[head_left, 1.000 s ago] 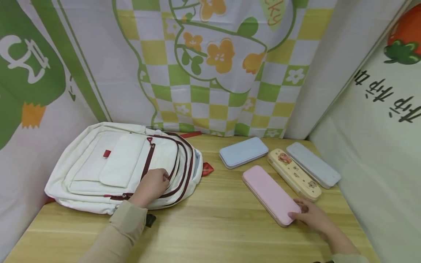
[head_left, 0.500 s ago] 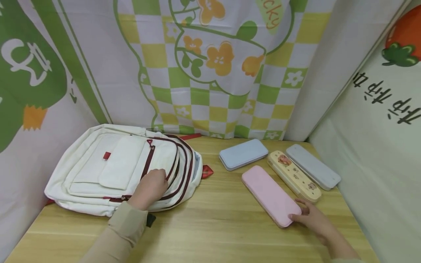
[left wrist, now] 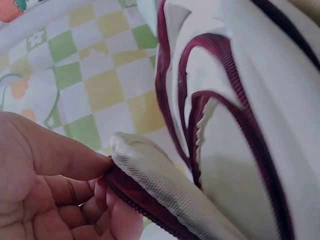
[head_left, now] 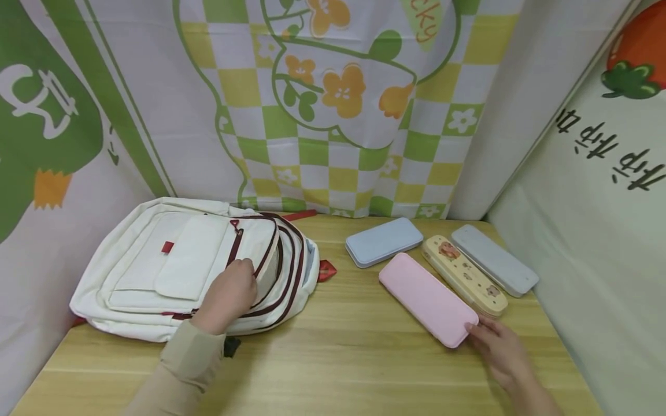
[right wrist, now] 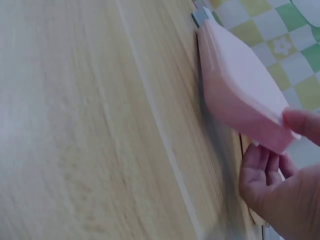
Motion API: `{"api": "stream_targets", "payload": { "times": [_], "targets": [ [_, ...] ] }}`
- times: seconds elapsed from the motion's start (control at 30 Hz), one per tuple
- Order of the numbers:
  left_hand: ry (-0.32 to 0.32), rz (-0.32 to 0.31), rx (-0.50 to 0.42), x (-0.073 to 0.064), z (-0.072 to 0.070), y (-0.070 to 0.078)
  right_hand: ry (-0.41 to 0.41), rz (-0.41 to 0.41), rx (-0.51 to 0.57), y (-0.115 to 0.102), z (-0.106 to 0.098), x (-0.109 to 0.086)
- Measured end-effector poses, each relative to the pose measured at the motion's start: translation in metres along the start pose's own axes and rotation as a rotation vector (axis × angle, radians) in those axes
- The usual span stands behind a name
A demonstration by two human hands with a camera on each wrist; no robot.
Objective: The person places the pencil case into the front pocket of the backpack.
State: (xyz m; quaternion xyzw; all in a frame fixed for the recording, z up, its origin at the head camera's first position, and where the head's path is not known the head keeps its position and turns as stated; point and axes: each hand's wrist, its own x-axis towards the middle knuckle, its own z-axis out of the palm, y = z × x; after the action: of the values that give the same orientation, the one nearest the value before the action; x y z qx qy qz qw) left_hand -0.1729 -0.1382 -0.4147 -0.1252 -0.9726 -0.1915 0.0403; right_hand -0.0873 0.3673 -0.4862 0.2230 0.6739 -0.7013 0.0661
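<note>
A white backpack (head_left: 137, 271) with dark red zippers lies on the table's left side. My left hand (head_left: 229, 292) pinches the zippered edge (left wrist: 150, 197) of its front pocket between thumb and fingers. Pulled back, that edge leaves the pocket gaping, and its pale lining (left wrist: 230, 165) shows in the left wrist view. On the right, my right hand (head_left: 499, 349) grips the near end of a pink pencil case (head_left: 429, 300), thumb on top and fingers beneath. In the right wrist view, the pencil case's near end is tipped up off the wood.
Behind the pink case lies a light blue pencil case (head_left: 385, 241). A yellow pencil case with cartoon prints (head_left: 465, 276) and a grey one (head_left: 495, 260) lie side by side to its right. Printed curtains (head_left: 333, 167) close off the back and both sides of the wooden table (head_left: 333, 370).
My left hand has drawn the pocket edge leftward, and the opening has widened. My right hand has lifted the near end of the pink pencil case, shifting it slightly away from me.
</note>
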Motion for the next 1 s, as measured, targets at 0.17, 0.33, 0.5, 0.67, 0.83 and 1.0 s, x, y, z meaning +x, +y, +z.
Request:
{"api": "stream_targets", "payload": {
  "times": [0.17,0.33,0.5,0.67,0.83,1.0],
  "targets": [
    [0.037,-0.032,-0.034,-0.005,-0.016,-0.002,0.031,-0.060,0.098,-0.001,0.010,0.000],
    [0.052,-0.047,-0.132,-0.005,-0.029,-0.008,0.079,-0.059,0.117,-0.003,0.016,-0.001],
    [0.040,-0.060,-0.255,-0.001,-0.039,-0.019,0.167,-0.070,0.005,-0.006,0.022,-0.007],
    [0.052,-0.092,-0.286,-0.002,-0.051,-0.032,0.224,-0.149,-0.212,-0.017,0.034,-0.013],
    [0.047,-0.127,-0.304,-0.005,-0.059,-0.040,0.192,-0.155,-0.277,-0.026,0.046,-0.019],
    [0.053,-0.140,-0.311,-0.006,-0.063,-0.044,0.075,-0.163,-0.152,-0.034,0.057,-0.018]
  ]
}}
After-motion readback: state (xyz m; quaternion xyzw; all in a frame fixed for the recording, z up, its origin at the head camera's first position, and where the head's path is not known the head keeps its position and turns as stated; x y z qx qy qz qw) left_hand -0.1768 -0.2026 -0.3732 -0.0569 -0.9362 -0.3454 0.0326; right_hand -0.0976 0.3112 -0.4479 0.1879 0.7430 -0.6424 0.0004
